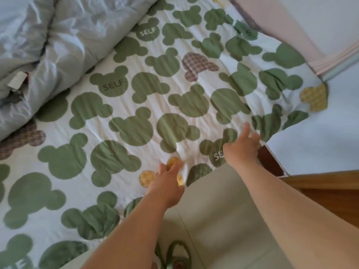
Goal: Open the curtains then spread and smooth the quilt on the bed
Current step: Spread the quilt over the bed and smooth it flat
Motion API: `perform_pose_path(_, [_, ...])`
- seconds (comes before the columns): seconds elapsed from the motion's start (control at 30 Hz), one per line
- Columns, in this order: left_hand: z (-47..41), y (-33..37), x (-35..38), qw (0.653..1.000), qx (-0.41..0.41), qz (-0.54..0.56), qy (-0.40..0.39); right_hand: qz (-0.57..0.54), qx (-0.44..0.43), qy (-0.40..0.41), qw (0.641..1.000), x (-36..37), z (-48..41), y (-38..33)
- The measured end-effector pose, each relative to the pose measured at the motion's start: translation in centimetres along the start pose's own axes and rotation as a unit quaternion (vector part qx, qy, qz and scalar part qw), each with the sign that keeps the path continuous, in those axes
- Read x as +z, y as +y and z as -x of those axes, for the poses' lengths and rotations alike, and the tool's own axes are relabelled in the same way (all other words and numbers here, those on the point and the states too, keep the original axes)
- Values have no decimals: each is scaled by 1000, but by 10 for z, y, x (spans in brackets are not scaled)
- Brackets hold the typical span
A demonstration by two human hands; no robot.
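Quilt lies across the bed, both hands at its near edge by the right corner

The bed (320, 144) carries the bear-print quilt (136, 105), which covers most of it, creased, with its near-right corner rumpled short of the bed's corner. A grey bundle of bedding (58, 35) is heaped along the far-left edge. The quilt looks soft, light and padded, likely to slide easily over the sheet but to hold wrinkles, so pinching the hem at the corner and drawing outward should suit it. The right hand (241, 148) reaches onto that corner, thumb raised; blur hides whether it pinches cloth. The left hand (167, 179) rests on the near edge, fingers straight, gripping nothing.
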State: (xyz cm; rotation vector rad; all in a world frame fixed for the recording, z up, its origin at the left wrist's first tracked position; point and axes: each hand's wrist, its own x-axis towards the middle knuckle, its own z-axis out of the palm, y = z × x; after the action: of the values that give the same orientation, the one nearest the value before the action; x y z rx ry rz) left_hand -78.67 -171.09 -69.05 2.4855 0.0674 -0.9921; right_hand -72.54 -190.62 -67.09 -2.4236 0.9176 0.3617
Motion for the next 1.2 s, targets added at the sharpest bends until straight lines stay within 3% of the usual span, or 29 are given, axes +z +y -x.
perform_pose_path(0.2, [19, -42, -37, 987, -54, 90, 118, 76, -159, -69, 982, 40, 53, -68])
perform_pose_path(0.53, [77, -192, -104, 929, -191, 158, 276, 136, -265, -153, 942, 115, 145, -175])
perform_pose_path(0.77, [125, -309, -159, 863, -296, 131, 388, 166, -347, -158, 910, 180, 224, -241])
perform_pose_path(0.9, [148, -377, -194, 803, -358, 122, 461, 168, -380, -161, 895, 216, 267, -282])
perform_pose_path(0.97, [156, -409, -210, 797, -400, 124, 436, 166, -404, -162, 885, 232, 284, -304])
perform_pose_path(1.07, [164, -445, -224, 839, -440, 95, 304, 164, -453, -148, 864, 246, 302, -333])
perform_pose_path(1.13, [168, -474, -227, 871, -426, 102, 220, 169, -493, -146, 841, 262, 322, -359])
perform_pose_path(1.2, [164, -478, -223, 892, -364, 153, 222, 164, -519, -147, 826, 264, 332, -376])
